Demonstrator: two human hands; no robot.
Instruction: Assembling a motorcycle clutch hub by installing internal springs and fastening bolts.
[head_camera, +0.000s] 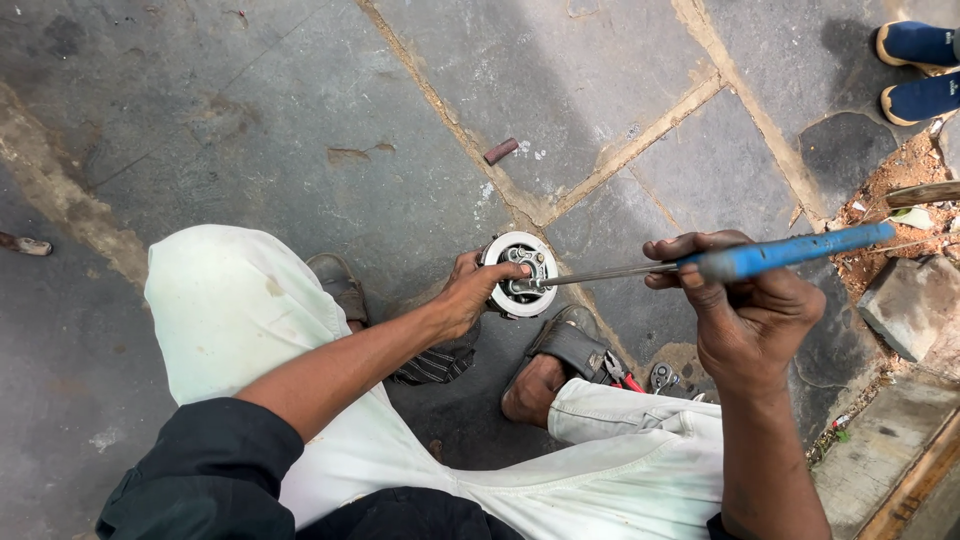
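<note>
From the head camera, looking straight down, the person squats on a grey stone pavement (250, 110), knees in pale trousers spread to either side. The left hand (472, 292) is wrapped around a round white and metal part (520, 272), fingers curled over its rim and thumb across the near edge, pinning it against the ground just ahead of the sandalled foot (552, 365). That grip looks meant to stop the part turning or sliding under pressure from the tool. The right hand (745, 315) is closed in a fist around the blue handle of a long screwdriver (700, 264), held nearly level so the thin steel shaft runs leftward and its tip meets the face of the round part.

Beside the foot lie pliers with red grips (625, 375) and a small metal piece (within easy reach of the right hand).

Much is hard to read. The palm of the left hand covers the lower side of the round part, and the small fittings on its face are too fine to name; it may be a motor or a switch housing. The exact spot where the tip lands is hidden among those fittings. At the top right edge, two blue shoes (915, 70) of another person are cut off by the frame.
</note>
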